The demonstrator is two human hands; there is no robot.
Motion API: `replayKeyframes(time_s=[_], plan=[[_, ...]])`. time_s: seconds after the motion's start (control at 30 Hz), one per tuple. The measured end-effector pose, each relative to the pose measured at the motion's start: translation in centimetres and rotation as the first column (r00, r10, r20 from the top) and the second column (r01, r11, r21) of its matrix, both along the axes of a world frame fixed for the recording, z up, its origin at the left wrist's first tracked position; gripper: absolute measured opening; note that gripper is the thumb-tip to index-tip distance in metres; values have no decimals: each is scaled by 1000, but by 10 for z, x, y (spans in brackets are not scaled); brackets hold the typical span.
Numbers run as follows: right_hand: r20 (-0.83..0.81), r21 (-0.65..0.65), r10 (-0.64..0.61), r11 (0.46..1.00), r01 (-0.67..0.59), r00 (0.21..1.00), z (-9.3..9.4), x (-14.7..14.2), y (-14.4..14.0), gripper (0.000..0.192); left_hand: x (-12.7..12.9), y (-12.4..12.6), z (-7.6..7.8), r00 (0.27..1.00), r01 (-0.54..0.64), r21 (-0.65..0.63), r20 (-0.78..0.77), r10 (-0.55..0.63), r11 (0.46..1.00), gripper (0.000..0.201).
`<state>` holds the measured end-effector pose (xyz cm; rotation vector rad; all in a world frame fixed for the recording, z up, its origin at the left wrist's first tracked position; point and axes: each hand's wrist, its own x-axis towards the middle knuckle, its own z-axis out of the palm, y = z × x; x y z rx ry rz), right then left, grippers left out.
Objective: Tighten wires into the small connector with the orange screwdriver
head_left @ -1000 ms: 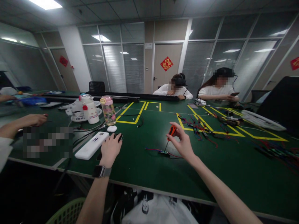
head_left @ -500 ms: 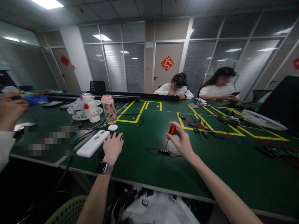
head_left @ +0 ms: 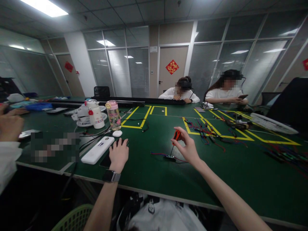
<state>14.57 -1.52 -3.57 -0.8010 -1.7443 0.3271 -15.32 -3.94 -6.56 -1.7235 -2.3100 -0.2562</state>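
My right hand [head_left: 185,145] pinches an orange-and-black screwdriver [head_left: 176,136] by its handle. The thin shaft slants down to a small dark circuit board [head_left: 169,158], which lies on the green table with red and blue wires at its ends. My left hand [head_left: 119,153], with a watch [head_left: 111,175] on the wrist, lies palm down with fingers spread. Beneath it is a dark flat object [head_left: 105,161], mostly covered, whose kind I cannot make out. A white power bank [head_left: 97,150] and a small white round case [head_left: 117,133] are beside that hand.
A pink-lidded bottle [head_left: 113,117] and a white bottle [head_left: 97,115] stand behind my left hand. Wired boards [head_left: 204,130] lie among yellow tape at right. Two people sit opposite; another person's hand [head_left: 11,126] is at far left. A green basket [head_left: 74,219] is below the table.
The view has shifted slightly. My left hand's fingers look straighter and more spread. The screwdriver stays at the board in my right hand. The other person's hand at far left has come lower.
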Motion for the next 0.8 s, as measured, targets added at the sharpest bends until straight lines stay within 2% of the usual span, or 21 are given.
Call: replayKeyframes(time_s=[0.2,0.37,0.47,0.53,0.57,0.6,0.63,0.7,0.77,0.8], plan=[[2,5,7,1000,-7,1000,0,0,-1,43,3,-2,5,1000,-10,-20,11,11,1000,46],[8,-2,2,1000,-2,1000,0,1,-1,43,2,-2,0,1000,-22,-15,7,22,1000,47],[-5,-30,16,999,-16,1000,1,-1,-3,50,4,-1,0,1000,-8,82,20,6,997,48],[-42,-80,51,995,-54,998,2,-4,-6,57,11,-1,7,993,68,214,77,-86,974,47],[-68,-113,75,990,-83,995,3,-5,-7,59,18,-2,13,976,129,294,131,-174,947,46],[-96,-148,99,983,-112,990,3,-7,-8,58,25,-4,21,928,218,359,210,-307,907,45],[-122,-180,118,974,-139,986,4,-9,-8,55,35,-7,29,843,299,430,298,-447,852,43],[-162,-229,146,956,-181,976,4,-11,-8,41,57,-16,48,608,427,538,424,-671,727,39],[-189,-258,165,943,-211,968,3,-12,-6,28,81,-24,64,387,534,590,466,-795,606,40],[-199,-264,175,938,-225,964,2,-13,-6,25,92,-27,70,300,582,602,465,-833,546,41]])
